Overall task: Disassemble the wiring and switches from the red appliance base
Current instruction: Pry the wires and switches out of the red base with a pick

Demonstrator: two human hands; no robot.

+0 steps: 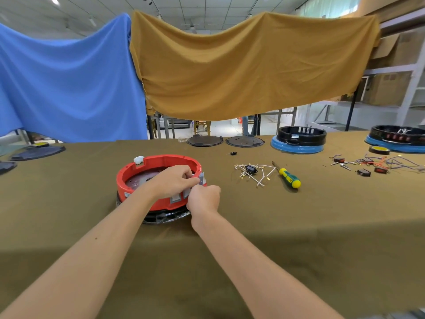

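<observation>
Both hands are right on the red appliance base (147, 166), which sits on the olive-covered counter (253, 238) just in front of the person. The left hand (173, 181) reaches over the rim, fingers curled, pinching a small grey switch part (201, 179) at the right edge. The right hand (203, 199) comes in from outside, fingers curled tight against that same spot; what it grips is hidden. Off to the right lie a bundle of white wires (253, 174) and a green-and-yellow screwdriver (288, 177), well apart from the base.
</observation>
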